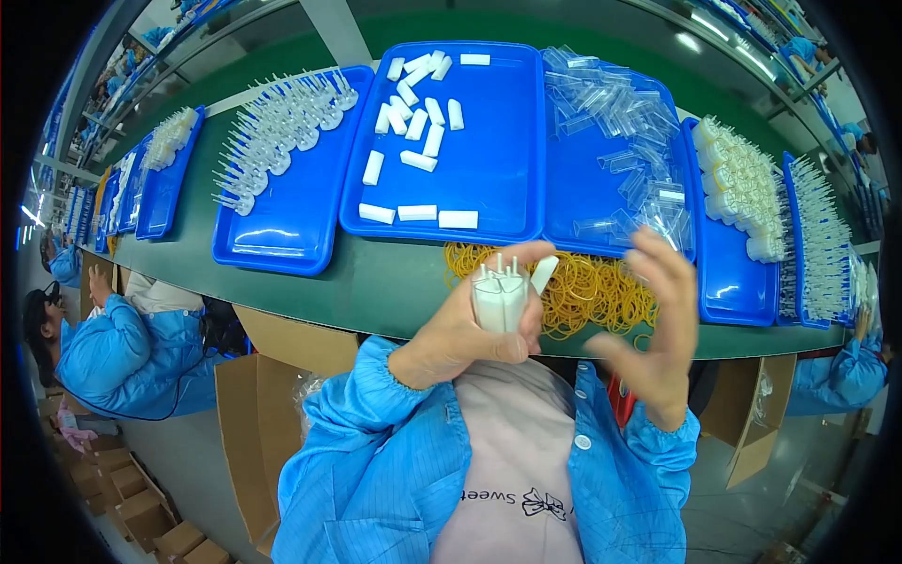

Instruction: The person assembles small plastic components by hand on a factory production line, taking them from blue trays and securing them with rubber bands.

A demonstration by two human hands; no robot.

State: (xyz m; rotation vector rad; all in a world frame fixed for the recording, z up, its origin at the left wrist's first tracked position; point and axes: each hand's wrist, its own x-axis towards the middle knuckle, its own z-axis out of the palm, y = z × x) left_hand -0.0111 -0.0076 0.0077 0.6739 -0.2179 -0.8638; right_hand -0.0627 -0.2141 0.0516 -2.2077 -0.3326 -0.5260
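Observation:
My left hand (451, 340) is closed around a small bundle of white plastic pieces (501, 303) with thin prongs sticking up from their tops. Another white piece (544, 273) slants out beside its fingers. My right hand (665, 329), slightly blurred, is raised apart from the bundle with its fingers spread and nothing visible in it. Between and behind both hands lies a heap of yellow rubber bands (601, 305) on the green table. Clear plastic tubes (648, 150) fill much of a blue tray (573, 174) beyond my right hand.
A blue tray (493, 150) ahead holds loose white blocks (418, 125). To its left, a tray (272, 249) carries pronged white parts (282, 127). At right stand trays of banded bundles (738, 188) and upright pronged parts (819, 235). Cardboard boxes (249, 414) flank me; a co-worker (141, 348) sits left.

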